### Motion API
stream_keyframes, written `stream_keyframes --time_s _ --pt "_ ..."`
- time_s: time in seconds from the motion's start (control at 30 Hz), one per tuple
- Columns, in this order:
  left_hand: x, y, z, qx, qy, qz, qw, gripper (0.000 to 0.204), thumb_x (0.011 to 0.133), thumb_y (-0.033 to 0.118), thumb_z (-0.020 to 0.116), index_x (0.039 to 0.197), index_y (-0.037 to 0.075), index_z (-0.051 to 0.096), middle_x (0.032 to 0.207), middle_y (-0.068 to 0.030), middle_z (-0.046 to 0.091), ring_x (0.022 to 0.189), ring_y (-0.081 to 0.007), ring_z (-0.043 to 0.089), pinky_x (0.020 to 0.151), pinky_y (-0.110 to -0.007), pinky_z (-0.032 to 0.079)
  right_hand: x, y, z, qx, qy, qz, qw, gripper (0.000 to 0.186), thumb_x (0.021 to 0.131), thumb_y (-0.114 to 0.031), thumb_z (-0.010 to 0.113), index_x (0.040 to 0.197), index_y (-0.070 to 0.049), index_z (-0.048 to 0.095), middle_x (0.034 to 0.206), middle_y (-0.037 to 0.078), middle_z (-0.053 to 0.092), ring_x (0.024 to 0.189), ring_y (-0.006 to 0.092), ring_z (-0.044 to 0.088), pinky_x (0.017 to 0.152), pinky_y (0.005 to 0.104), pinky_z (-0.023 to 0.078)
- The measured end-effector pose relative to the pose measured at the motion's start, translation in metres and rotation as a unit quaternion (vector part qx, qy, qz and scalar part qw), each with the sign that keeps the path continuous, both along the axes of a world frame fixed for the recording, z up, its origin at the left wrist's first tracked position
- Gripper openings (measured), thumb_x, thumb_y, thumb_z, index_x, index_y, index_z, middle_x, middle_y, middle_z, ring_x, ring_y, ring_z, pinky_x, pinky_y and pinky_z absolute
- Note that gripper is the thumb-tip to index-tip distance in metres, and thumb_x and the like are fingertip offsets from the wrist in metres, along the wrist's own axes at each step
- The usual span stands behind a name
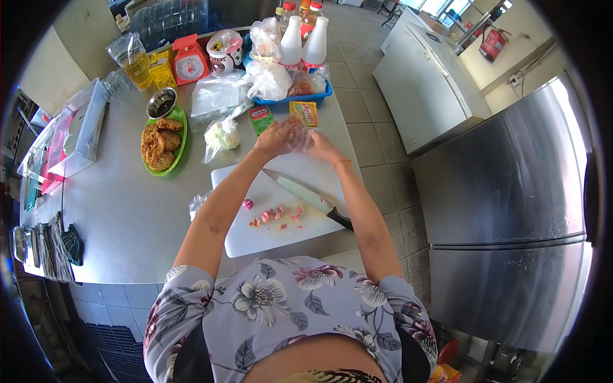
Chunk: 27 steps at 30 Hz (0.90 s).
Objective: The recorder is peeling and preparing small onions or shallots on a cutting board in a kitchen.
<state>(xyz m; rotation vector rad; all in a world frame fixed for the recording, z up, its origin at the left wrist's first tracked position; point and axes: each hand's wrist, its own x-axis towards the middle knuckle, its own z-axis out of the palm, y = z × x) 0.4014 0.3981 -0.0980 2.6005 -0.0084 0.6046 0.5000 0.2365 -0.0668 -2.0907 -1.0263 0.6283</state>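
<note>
1 clear bag (300, 136), contents unclear, between 2 hands (273, 139) (325, 148)

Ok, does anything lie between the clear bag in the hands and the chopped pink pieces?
Yes: the knife lies slantwise on the cutting board, its blade between the chopped pink pieces and the clear bag held by the left hand and right hand.
</note>
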Motion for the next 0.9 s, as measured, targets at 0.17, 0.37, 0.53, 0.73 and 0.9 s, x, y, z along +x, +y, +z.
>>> stream_keyframes --time_s 0.17,0.37,0.53,0.73,0.9 --pt "-0.001 0.001 -0.006 0.002 -0.038 0.021 0.999 0.041 0.061 0.02 0.071 0.097 0.008 0.056 0.092 -0.0051 0.059 0.085 -0.0295 0.055 0.078 -0.037 0.049 0.002 0.009 0.012 -0.031 0.007 0.023 0.999 0.048 0.064 -0.022 0.072 0.102 0.002 0.056 0.097 0.016 0.064 0.089 0.0245 0.062 0.079 0.0324 0.047" --pt "-0.002 -0.006 0.012 -0.017 0.015 0.025 0.999 0.042 0.064 0.018 0.071 0.102 0.009 0.054 0.1 -0.0085 0.059 0.093 -0.0303 0.054 0.082 -0.038 0.047 0.019 0.014 0.001 -0.107 0.018 0.05 0.993 0.042 0.066 -0.021 0.069 0.1 0.001 0.058 0.088 0.01 0.063 0.08 0.0188 0.06 0.072 0.0312 0.047" --pt "-0.005 -0.005 0.003 -0.043 0.041 0.061 0.996 0.047 0.063 0.015 0.073 0.105 0.01 0.052 0.109 -0.0109 0.057 0.101 -0.0307 0.053 0.086 -0.039 0.045 0.012 0.019 0.005 -0.092 -0.027 0.048 0.994 0.042 0.06 -0.022 0.071 0.094 0.001 0.06 0.094 0.017 0.064 0.085 0.0262 0.062 0.074 0.0309 0.047" --pt "0.003 -0.006 -0.005 -0.015 0.036 0.07 0.997 0.047 0.063 0.029 0.073 0.098 0.006 0.053 0.1 -0.0086 0.058 0.095 -0.0305 0.053 0.08 -0.04 0.048 0.014 0.011 0.011 -0.118 -0.015 0.079 0.99 0.036 0.062 -0.022 0.068 0.091 -0.001 0.06 0.082 0.013 0.064 0.076 0.0218 0.061 0.066 0.0313 0.049" --pt "0.005 -0.011 -0.003 0.005 0.048 0.089 0.995 0.033 0.077 0.024 0.057 0.105 0.006 0.054 0.1 -0.0088 0.058 0.093 -0.0298 0.054 0.08 -0.04 0.048 0.012 0.011 0.005 -0.152 0.043 0.044 0.986 0.047 0.066 -0.024 0.071 0.104 -0.001 0.054 0.088 0.008 0.061 0.076 0.0164 0.058 0.057 0.0298 0.049"
